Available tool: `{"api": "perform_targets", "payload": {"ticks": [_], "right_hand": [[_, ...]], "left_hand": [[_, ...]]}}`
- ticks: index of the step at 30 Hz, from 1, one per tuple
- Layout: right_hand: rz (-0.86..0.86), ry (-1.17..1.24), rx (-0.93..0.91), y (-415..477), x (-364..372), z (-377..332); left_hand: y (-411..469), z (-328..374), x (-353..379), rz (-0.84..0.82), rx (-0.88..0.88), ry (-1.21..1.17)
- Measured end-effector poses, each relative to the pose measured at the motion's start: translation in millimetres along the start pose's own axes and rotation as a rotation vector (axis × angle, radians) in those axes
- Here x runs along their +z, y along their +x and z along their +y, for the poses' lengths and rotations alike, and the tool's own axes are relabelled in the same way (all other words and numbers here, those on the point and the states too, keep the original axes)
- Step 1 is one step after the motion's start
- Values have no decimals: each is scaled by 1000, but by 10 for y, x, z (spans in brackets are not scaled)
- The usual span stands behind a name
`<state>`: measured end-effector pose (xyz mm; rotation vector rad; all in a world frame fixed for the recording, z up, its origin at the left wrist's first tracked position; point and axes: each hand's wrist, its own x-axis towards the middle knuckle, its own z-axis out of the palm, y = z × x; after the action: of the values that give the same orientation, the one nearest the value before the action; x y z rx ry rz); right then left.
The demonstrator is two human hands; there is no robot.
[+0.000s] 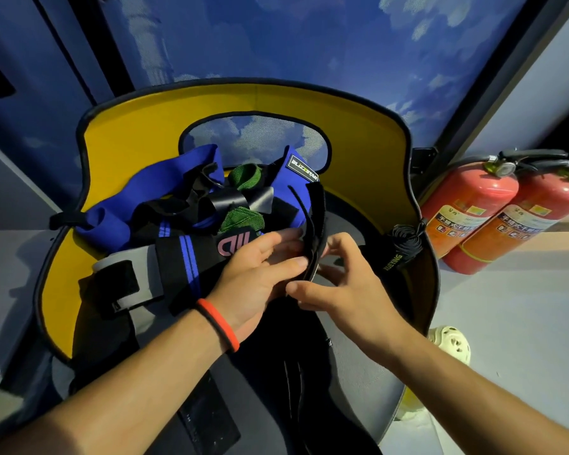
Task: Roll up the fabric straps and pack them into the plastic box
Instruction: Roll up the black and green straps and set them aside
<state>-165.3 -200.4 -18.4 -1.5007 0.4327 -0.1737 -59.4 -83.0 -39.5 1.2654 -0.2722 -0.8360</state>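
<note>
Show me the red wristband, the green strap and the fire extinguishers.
red wristband point(219, 325): head view, middle of the band.
green strap point(245, 175): head view, its upper curled end.
fire extinguishers point(467, 200): head view, left cylinder's red body.

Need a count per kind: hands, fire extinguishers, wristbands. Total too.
Hands: 2 (left hand and right hand, both pinching the black strap)
Red fire extinguishers: 2
Red wristband: 1, on the left wrist
Total: 5
</note>
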Motion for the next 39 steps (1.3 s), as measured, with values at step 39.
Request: {"api": "perform_targets", "payload": {"ticks": [39], "right_hand": [[368, -290, 60, 258, -298, 34]], "left_hand": [[12, -115, 102, 158, 28, 499]]}}
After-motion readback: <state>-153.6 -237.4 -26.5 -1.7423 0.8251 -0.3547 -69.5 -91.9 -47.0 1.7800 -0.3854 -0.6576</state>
